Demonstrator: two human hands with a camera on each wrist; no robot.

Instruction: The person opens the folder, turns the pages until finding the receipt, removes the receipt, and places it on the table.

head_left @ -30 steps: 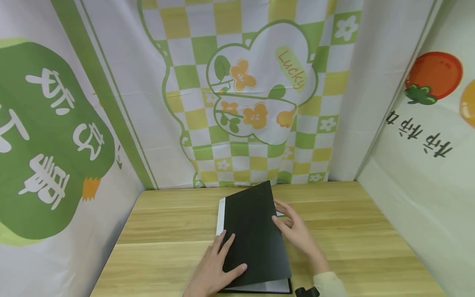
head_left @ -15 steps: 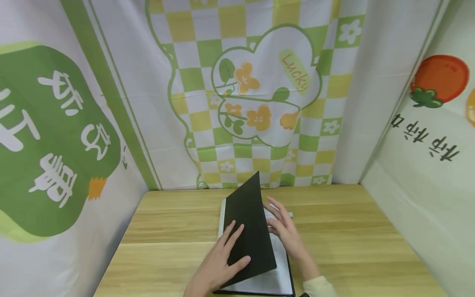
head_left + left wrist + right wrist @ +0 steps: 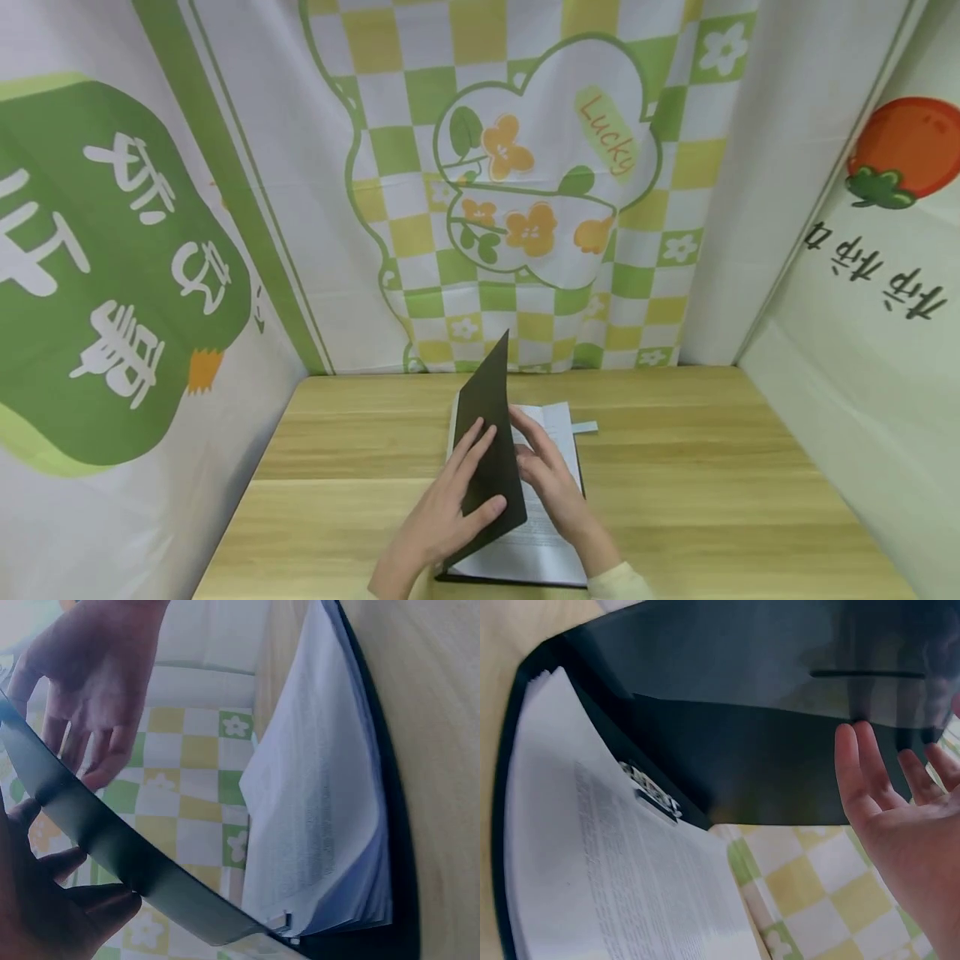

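Observation:
A black folder cover [image 3: 487, 392] stands partly raised, hinged along its left side. My left hand [image 3: 446, 517] lies against the cover's outer face with fingers spread and thumb extended. On the inner side is my right hand [image 3: 551, 487], its fingertips at the cover's free edge. The right wrist view shows those fingers [image 3: 866, 765] fairly straight, against the inner face, which has a clear pocket. Printed sheets [image 3: 536, 554] lie in the folder under the cover. A metal clip [image 3: 656, 799] sits at their spine-side edge.
The folder rests on a wood-grain table [image 3: 690, 492]. A small pale strip [image 3: 585, 427] sticks out past the folder's right edge. Behind the table hangs a checked curtain [image 3: 525, 325], with printed cloth walls at left [image 3: 202, 417] and right [image 3: 825, 375].
The cover has swung up and leftward from nearly closed, uncovering the printed sheets. My right hand has moved left with its edge; my left hand has stayed on the outer face.

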